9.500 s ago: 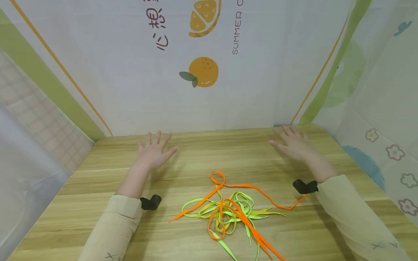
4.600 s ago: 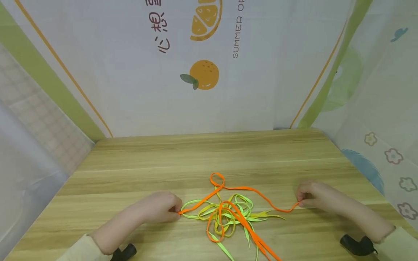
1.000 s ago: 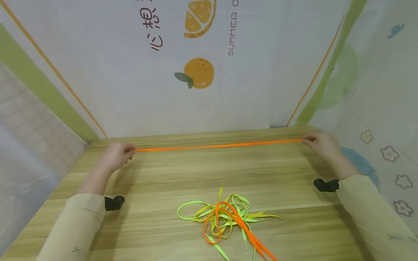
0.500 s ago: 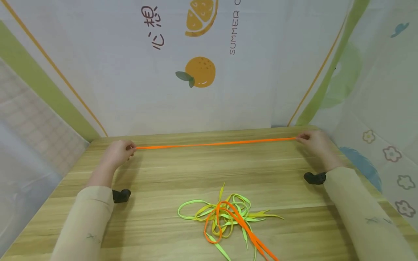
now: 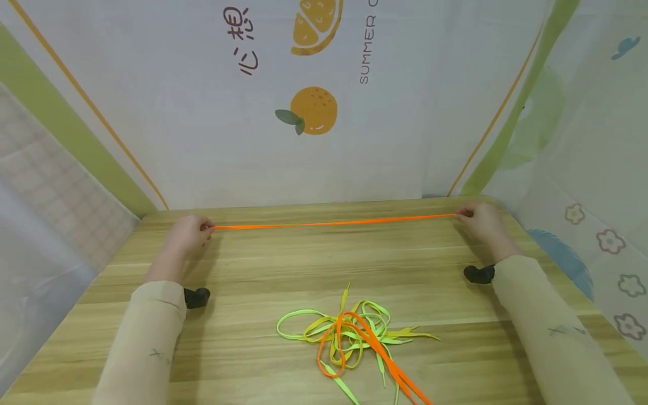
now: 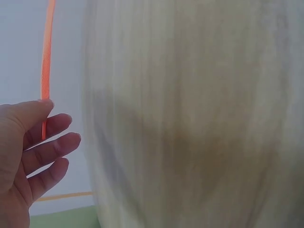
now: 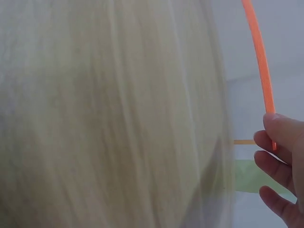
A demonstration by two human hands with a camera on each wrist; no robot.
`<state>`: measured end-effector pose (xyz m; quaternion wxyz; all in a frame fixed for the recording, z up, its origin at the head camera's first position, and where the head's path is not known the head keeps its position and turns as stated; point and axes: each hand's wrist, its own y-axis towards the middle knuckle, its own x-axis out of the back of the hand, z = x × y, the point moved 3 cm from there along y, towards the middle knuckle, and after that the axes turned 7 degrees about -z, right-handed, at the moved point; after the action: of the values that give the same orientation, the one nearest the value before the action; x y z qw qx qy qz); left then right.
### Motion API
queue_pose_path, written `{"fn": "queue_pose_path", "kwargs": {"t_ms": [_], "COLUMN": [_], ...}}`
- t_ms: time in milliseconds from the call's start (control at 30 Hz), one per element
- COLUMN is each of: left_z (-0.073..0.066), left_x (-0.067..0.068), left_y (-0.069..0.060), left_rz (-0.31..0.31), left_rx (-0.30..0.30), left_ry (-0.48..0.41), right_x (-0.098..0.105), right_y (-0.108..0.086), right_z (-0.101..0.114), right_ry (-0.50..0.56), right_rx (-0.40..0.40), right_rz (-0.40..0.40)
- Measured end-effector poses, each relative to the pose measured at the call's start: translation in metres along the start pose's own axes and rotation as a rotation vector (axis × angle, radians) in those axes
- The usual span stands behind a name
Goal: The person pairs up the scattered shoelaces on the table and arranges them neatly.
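Note:
An orange shoelace (image 5: 334, 223) is stretched nearly straight, left to right, near the table's far edge. My left hand (image 5: 187, 233) pinches one end between thumb and index finger; in the left wrist view the lace (image 6: 46, 71) runs up from the thumb, its tip showing below. At the other end, my right hand (image 5: 482, 221) pinches the lace, whose tip pokes out under the thumb (image 7: 274, 122) in the right wrist view. Nearer me lies a tangle of flat laces: a second orange lace (image 5: 372, 337), light green lace (image 5: 298, 311) and yellow lace (image 5: 422, 334).
The wooden table (image 5: 243, 349) ends against a white printed cloth (image 5: 212, 152) at the back. More patterned cloth (image 5: 607, 197) hangs at the right side, and checked cloth (image 5: 55, 180) at the left. Black wrist mounts (image 5: 196, 298) stick out inward from the sleeves.
Both hands lay spread on the table, then took the orange lace's ends and drew it from the pile to the far edge. Lately the hands have moved slightly closer together.

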<state>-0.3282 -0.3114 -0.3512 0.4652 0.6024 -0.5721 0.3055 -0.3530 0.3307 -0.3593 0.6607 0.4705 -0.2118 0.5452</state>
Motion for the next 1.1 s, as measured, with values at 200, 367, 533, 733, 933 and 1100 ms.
{"fn": "queue_pose_path", "kwargs": {"t_ms": [200, 367, 533, 733, 933, 1100], "left_z": [0.004, 0.003, 0.004, 0.007, 0.010, 0.010], "left_x": [-0.007, -0.010, -0.014, -0.018, -0.019, -0.019], "left_y": [0.002, 0.001, 0.004, 0.006, 0.006, 0.007], "left_rz": [0.003, 0.008, 0.024, 0.034, 0.050, 0.033], "left_rx": [0.019, 0.033, 0.033, 0.050, 0.086, 0.090], "left_ry": [0.015, 0.002, -0.006, -0.004, 0.008, 0.012], "right_x": [-0.008, -0.012, -0.015, -0.020, -0.025, -0.028], "right_y": [0.000, 0.002, 0.002, 0.005, 0.008, 0.010], "right_z": [-0.010, -0.019, -0.021, -0.020, -0.019, -0.017], "right_ry": [0.000, 0.001, -0.002, 0.012, 0.027, 0.027], "right_rx": [-0.017, -0.054, -0.050, -0.042, -0.051, -0.063], "right_rz": [0.008, 0.049, 0.053, 0.028, 0.015, 0.023]}}
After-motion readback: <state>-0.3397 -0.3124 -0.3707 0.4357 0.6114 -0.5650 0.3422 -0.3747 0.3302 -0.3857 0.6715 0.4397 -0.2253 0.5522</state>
